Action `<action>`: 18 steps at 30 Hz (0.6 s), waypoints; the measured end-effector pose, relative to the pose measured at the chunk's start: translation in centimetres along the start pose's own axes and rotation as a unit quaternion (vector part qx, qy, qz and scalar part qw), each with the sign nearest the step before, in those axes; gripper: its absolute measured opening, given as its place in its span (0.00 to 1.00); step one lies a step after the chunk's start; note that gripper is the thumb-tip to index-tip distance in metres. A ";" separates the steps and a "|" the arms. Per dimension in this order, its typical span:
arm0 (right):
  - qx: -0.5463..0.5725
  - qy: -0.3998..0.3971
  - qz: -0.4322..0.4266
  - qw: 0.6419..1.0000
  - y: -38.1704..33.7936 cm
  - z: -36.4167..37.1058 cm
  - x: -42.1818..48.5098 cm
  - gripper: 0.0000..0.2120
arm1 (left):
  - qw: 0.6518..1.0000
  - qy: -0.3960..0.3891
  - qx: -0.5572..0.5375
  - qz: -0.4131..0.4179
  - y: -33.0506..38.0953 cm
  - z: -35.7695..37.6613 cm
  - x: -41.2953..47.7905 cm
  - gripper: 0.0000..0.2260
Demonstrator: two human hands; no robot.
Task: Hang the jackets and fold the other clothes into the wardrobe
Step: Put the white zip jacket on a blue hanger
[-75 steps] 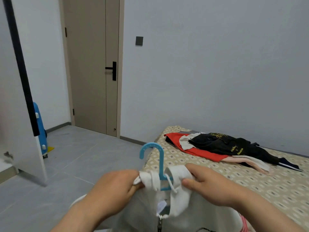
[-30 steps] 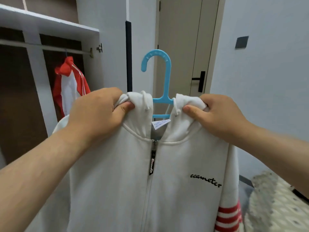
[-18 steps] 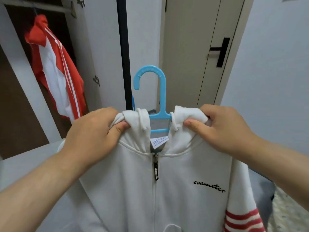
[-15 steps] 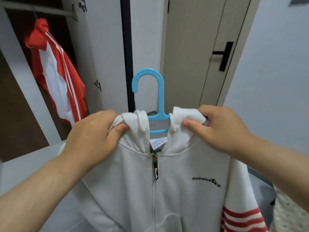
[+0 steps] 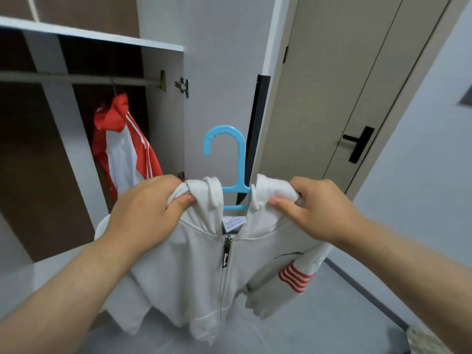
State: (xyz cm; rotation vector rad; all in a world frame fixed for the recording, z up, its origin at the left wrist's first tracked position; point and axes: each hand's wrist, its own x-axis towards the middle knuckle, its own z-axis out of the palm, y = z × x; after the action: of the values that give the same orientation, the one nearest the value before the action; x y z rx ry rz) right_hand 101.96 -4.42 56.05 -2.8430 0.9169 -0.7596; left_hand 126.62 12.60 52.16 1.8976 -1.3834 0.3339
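We hold the white jacket up in the air in front of the open wardrobe, clear of the floor. Our left grip is curled tight round a bunch of cloth at one side of the collar, with the thumb pressed against the front. Our right grip pinches the bunched cloth at the other side in the same way. Between the two, the blue hanger stands upright out of the neck opening. Its hook is turned to the left and touches nothing, and its arms are hidden inside the jacket. The jacket is zipped up, with a black zip pull just under a white label, and its body hangs down slightly rumpled. One sleeve hangs out on the right, showing red stripes.

Inside the wardrobe a rail runs across under the top board. A red and white jacket hangs from it near its right end, beside the wardrobe's right wall. The white jacket is lower than the rail and to its right, apart from it, in front of the open wardrobe door. Past that door's edge stands a beige room door with a black handle. A patterned bed corner shows at the lower right.
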 end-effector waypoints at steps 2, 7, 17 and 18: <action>0.005 -0.006 -0.010 1.000 -1.3 -1.4 1.7 0.23 | 1.000 -0.009 0.019 0.005 0.0 -2.5 1.2 0.20; 0.028 -0.002 -0.048 0.998 -5.0 -3.5 5.7 0.28 | 0.999 0.023 0.037 -0.020 -0.8 -7.9 2.6 0.10; 0.106 -0.027 -0.078 0.991 -10.1 1.2 13.6 0.27 | 0.991 0.027 0.091 -0.096 -7.4 -12.6 5.6 0.07; 0.119 -0.035 -0.076 0.989 -10.1 2.4 14.6 0.26 | 0.989 0.018 0.101 -0.107 -8.3 -12.3 6.1 0.07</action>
State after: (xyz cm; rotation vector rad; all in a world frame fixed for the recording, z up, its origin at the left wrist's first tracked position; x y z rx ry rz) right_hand 118.73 -4.54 62.31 -2.7301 0.5625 -0.7240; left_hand 139.06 18.00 60.74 2.1724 -1.1444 0.4135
